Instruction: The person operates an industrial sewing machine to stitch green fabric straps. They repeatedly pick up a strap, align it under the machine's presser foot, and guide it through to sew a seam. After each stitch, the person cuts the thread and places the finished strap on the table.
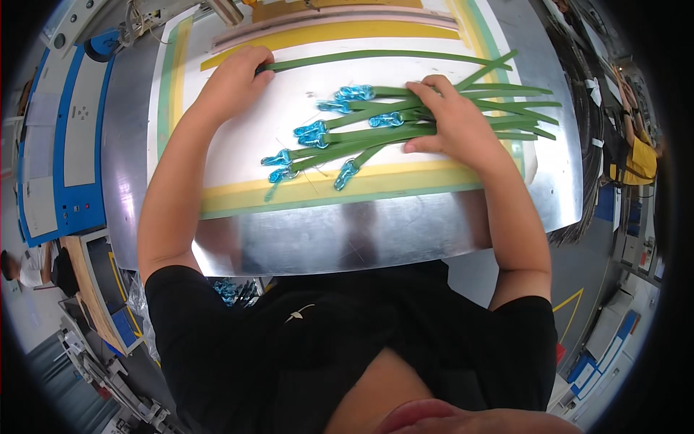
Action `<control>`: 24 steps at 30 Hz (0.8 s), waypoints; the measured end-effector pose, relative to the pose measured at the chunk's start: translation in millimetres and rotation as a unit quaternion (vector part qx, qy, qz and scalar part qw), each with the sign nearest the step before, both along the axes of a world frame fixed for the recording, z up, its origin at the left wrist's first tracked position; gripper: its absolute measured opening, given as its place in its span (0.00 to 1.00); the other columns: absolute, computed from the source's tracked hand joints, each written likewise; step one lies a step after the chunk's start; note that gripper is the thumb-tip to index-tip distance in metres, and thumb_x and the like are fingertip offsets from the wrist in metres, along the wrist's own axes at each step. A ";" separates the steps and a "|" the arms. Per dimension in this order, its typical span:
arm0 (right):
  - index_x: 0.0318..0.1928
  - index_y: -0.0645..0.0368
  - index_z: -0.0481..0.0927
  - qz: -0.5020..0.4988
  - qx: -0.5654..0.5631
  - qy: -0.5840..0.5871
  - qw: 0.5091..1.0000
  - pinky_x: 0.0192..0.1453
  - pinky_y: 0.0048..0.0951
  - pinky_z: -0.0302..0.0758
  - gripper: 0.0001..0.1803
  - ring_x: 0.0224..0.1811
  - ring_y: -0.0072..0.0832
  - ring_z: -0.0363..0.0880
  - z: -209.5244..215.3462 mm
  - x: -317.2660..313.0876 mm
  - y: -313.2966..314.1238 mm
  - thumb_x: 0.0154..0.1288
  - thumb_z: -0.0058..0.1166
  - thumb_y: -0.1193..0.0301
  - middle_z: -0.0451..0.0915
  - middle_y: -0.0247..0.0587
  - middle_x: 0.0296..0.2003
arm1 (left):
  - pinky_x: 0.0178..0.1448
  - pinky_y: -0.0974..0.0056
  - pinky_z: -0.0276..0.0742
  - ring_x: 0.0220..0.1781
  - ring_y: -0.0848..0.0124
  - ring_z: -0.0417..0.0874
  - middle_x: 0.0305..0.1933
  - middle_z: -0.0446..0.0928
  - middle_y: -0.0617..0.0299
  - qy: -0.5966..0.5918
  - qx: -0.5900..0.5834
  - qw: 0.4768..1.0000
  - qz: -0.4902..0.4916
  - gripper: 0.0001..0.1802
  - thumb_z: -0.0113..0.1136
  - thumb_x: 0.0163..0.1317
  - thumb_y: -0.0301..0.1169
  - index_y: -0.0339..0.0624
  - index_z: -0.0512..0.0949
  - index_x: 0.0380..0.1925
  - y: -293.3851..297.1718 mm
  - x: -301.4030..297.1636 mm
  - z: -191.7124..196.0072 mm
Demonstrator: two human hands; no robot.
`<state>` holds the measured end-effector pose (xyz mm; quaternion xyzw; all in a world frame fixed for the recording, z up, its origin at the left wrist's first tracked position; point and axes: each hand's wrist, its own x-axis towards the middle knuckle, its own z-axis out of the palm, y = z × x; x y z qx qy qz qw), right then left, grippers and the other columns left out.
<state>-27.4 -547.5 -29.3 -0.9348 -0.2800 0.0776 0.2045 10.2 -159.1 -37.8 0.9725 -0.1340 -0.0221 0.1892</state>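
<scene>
My left hand (242, 78) is closed on the left end of a single green strap (376, 54), which stretches across the far part of the white work surface. The end inside the fingers is hidden. To the right, my right hand (457, 124) lies over a fanned bunch of green straps (376, 133), its thumb on the near side and fingers on the far side. Metal clips in blue plastic wrap (312, 134) sit at the left ends of these straps; one wrapped clip (346, 175) points toward me. The straps' free ends stick out right of the hand.
Yellow and green tape (303, 192) borders the white sheet on a shiny metal table (347, 235). A long pinkish bar (332, 27) spans the far side. A blue and white machine cabinet (76, 145) stands left; dark strands (578, 145) hang right. Other people (640, 159) are farther off.
</scene>
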 end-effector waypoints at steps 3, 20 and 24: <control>0.69 0.57 0.75 -0.002 0.001 0.016 1.000 0.60 0.47 0.81 0.48 0.56 0.51 0.82 3.1 -1.5 -2.6 0.51 0.80 0.51 0.73 0.47 0.62 | 0.58 0.52 0.78 0.53 0.50 0.83 0.49 0.82 0.47 0.016 -0.031 0.999 -0.008 0.13 0.63 0.69 0.30 0.36 0.80 0.49 -10.1 7.5 1.0; 0.54 0.50 0.84 0.071 0.063 -0.293 0.952 0.53 0.40 0.83 0.19 0.51 0.41 0.85 11.8 73.0 71.5 0.64 0.69 0.61 0.82 0.36 0.55 | 0.47 0.68 0.76 0.40 0.77 0.78 0.37 0.82 0.65 0.126 -0.269 0.955 -0.010 0.14 0.65 0.73 0.34 0.33 0.84 0.49 -45.2 37.9 -2.6; 0.52 0.51 0.83 0.069 0.023 -0.128 0.989 0.53 0.42 0.81 0.14 0.50 0.44 0.85 -3.1 104.4 79.5 0.66 0.64 0.71 0.86 0.41 0.49 | 0.49 0.65 0.78 0.40 0.72 0.81 0.36 0.83 0.62 0.130 -0.213 0.968 -0.022 0.13 0.64 0.73 0.35 0.36 0.84 0.49 -60.4 48.9 3.0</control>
